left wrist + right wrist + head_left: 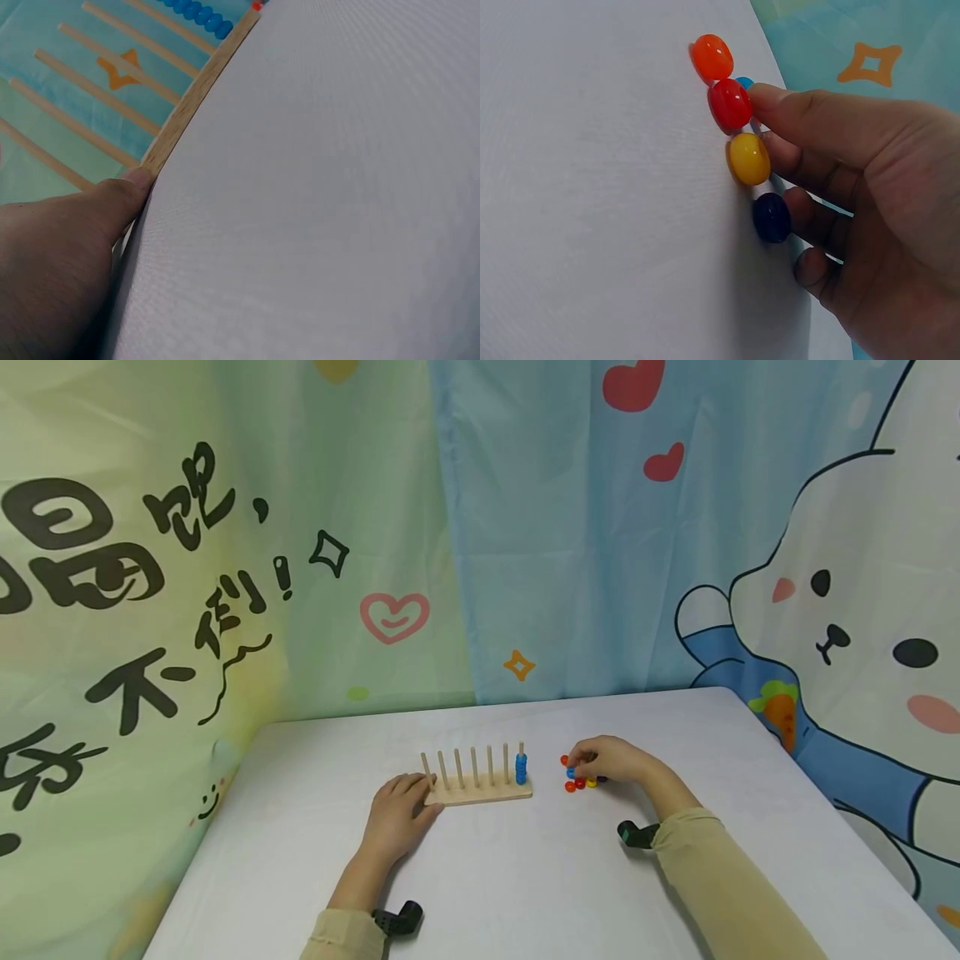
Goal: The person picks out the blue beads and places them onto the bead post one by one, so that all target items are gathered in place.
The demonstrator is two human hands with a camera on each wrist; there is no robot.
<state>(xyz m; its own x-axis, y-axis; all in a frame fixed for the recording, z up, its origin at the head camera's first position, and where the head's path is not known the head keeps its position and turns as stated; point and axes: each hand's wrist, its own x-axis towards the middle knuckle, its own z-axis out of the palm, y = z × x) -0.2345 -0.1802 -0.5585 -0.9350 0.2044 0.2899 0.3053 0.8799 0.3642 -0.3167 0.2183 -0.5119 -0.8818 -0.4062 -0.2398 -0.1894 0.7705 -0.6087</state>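
My left hand point(401, 817) grips the left end of a wooden peg rack point(480, 793), its thumb point(124, 196) against the front edge of the base. Several upright pegs stand on the rack. Blue beads point(521, 768) are stacked on the rightmost peg; the other pegs are bare. To the right of the rack, my right hand point(611, 760) pinches a light blue bead point(744, 82) at its fingertips, partly hidden behind a red bead point(730, 103). Beside these fingers lie an orange bead point(712, 57), a yellow bead point(750, 159) and a dark blue bead point(772, 217).
A white-covered table point(510, 877) lies under everything. Another red-orange bead point(565, 760) rests at the back of the loose group. Behind the table hangs a printed curtain point(525, 527). Each wrist wears a black camera.
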